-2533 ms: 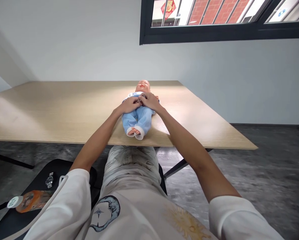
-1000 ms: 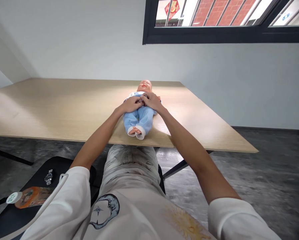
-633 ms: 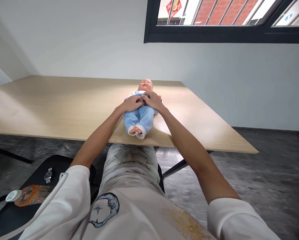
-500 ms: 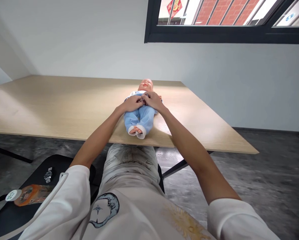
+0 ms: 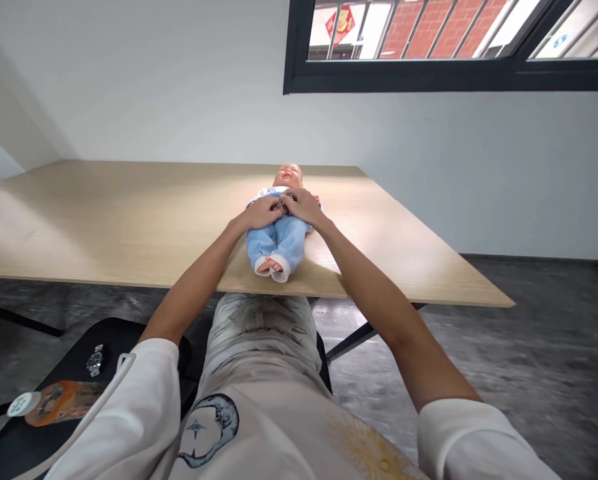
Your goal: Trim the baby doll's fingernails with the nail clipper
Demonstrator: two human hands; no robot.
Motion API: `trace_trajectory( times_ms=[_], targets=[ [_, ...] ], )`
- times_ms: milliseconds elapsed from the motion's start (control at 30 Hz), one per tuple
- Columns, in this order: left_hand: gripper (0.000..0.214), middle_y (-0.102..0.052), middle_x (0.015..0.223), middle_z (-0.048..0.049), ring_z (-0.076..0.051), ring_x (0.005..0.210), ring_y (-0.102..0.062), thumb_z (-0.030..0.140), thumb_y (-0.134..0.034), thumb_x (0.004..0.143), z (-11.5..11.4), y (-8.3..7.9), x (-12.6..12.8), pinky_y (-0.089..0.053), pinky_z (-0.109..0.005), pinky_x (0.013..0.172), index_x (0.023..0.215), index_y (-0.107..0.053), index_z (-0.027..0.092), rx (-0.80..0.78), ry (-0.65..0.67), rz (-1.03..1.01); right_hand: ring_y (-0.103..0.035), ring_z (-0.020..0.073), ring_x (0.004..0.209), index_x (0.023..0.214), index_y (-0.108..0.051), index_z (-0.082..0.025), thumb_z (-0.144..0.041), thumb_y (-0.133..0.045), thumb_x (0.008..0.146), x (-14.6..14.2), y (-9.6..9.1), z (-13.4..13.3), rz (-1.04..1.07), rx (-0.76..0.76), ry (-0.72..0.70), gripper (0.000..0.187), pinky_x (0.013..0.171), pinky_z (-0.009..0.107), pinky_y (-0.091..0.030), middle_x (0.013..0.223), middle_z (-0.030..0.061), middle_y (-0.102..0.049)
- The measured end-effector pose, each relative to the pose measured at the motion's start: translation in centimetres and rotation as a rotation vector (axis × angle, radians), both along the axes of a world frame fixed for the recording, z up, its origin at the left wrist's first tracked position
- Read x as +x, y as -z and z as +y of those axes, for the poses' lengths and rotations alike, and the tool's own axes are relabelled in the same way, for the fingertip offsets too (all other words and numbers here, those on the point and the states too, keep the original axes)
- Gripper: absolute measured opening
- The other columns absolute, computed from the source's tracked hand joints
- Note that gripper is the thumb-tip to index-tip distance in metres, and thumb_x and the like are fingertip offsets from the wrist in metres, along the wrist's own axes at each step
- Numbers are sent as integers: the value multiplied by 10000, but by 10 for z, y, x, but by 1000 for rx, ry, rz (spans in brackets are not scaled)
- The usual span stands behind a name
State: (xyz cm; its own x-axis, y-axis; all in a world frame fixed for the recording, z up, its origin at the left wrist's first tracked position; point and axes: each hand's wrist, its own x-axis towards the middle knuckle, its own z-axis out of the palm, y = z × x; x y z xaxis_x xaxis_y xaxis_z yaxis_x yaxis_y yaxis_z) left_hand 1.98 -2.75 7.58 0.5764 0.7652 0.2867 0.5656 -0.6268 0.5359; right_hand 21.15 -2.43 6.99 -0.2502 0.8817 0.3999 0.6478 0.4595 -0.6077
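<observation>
Blue-suited vinyl baby doll [image 5: 279, 243] lying face-up on pale wood-grain bench [image 5: 129, 213], directly beneath both hands. Left hand [image 5: 263, 213] and right hand [image 5: 303, 206] curled together on doll's chest; grip on clothing impossible to confirm. Placement unchanged from earlier frames.

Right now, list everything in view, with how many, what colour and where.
baby doll: one, pale blue outfit, on its back on the table
table: one, light wood, in front of the person
wristwatch: one, silver, on the black seat
plastic bottle: one, orange with white cap, lying on the black seat
black seat: one, black, at the person's left
window: one, black frame, high on the wall
floor: grey, under the table
white T-shirt: one, white, on the person
left hand: one, on the doll's chest
right hand: one, on the doll's chest, against the left hand
</observation>
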Motion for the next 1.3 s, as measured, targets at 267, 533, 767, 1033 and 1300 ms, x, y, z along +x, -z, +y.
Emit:
trace_trajectory(
  times_ms=[267, 533, 767, 1033, 1300],
  targets=[
    [149, -778, 933, -38, -253, 945, -715, 280, -596, 926, 2, 2, 0, -592, -389, 937, 904, -724, 207, 3, 1, -18, -699, 268, 847, 746, -599, -270, -319, -535, 1062, 1, 4, 4, 12, 23, -3, 326, 926, 431, -582, 774, 41, -705],
    [200, -800, 977, -46, -265, 975, -724, 315, -596, 950, 0, 0, -1, -611, -411, 976, 963, -758, 197, -4, -8, -2, -715, 275, 881, 746, -594, -266, -311, -538, 1072, 1, 2, 1, 25, 17, -9, 334, 926, 430, -585, 788, 48, -724],
    [195, -809, 998, -49, -267, 992, -737, 307, -581, 968, -1, -1, -2, -604, -407, 966, 966, -745, 203, 6, -6, 4, -709, 274, 897, 756, -598, -264, -282, -533, 1072, -1, -1, -3, 23, 10, -2, 323, 954, 433, -583, 811, 54, -732],
    [166, -806, 985, -44, -257, 968, -731, 303, -587, 958, 2, 1, -2, -600, -410, 980, 934, -721, 208, 23, -3, 8, -703, 272, 872, 750, -605, -265, -295, -543, 1077, -1, -2, -3, 23, 18, -15, 334, 973, 436, -599, 776, 42, -708],
    [141, -796, 988, -52, -254, 945, -707, 297, -603, 935, 4, 1, -4, -593, -395, 961, 942, -711, 205, 45, -14, 31, -729, 295, 934, 788, -647, -267, -353, -559, 1083, 1, 2, 4, 12, 23, -11, 320, 964, 444, -602, 804, 58, -744]
  ],
)
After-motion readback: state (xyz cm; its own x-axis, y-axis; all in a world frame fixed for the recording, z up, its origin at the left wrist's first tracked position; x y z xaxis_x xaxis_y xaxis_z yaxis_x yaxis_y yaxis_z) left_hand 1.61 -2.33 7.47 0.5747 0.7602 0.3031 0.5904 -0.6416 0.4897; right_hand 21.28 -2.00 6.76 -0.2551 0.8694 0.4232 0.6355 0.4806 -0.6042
